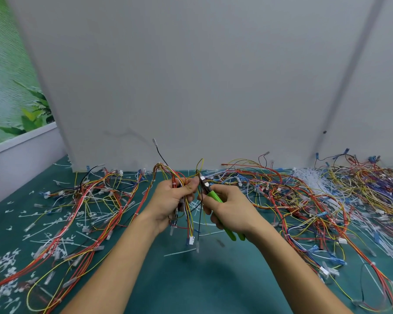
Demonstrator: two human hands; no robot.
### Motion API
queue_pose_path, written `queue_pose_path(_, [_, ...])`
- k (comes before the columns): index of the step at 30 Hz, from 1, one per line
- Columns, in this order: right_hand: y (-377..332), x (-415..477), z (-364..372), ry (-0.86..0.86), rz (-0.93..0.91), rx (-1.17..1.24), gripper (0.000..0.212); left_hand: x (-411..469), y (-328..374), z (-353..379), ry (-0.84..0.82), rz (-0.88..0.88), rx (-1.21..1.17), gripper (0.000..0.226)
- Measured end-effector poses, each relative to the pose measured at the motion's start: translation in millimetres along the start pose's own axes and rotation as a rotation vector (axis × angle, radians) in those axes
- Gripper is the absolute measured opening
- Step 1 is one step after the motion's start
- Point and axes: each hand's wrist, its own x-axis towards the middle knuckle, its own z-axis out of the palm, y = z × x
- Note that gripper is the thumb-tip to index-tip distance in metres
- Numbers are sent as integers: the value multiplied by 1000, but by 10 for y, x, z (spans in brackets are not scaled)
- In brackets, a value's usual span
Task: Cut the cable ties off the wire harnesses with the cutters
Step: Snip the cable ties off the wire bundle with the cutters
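Harness [187, 214] left hand [170, 200], cutters [213, 196] right hand [232, 209]

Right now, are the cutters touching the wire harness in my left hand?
Cannot tell. In the head view the cutters, gripped by the right hand, point at the wire harness held in the left hand, but blur hides any contact.

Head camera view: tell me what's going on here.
A person's left hand grips one wire harness above the green table. The right hand holds green-handled cutters with the tip at that harness, beside the left thumb. Loose harnesses lie heaped on both sides, and snipped white cable ties litter the table's left side.
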Motion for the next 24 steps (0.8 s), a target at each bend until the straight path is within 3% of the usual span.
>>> queue_pose_path(13, [-19, -2, 12, 43, 4, -55, 20, 6, -30, 86, 173, 213, 142, 11])
queue_pose_path(17, [-15, -2, 20, 41, 10, -38, 21, 17, -44, 87, 197, 272, 198, 12])
queue_pose_path(24, [-6, -7, 5, 40, 19, -65, 25, 14, -50, 89, 174, 229, 199, 8])
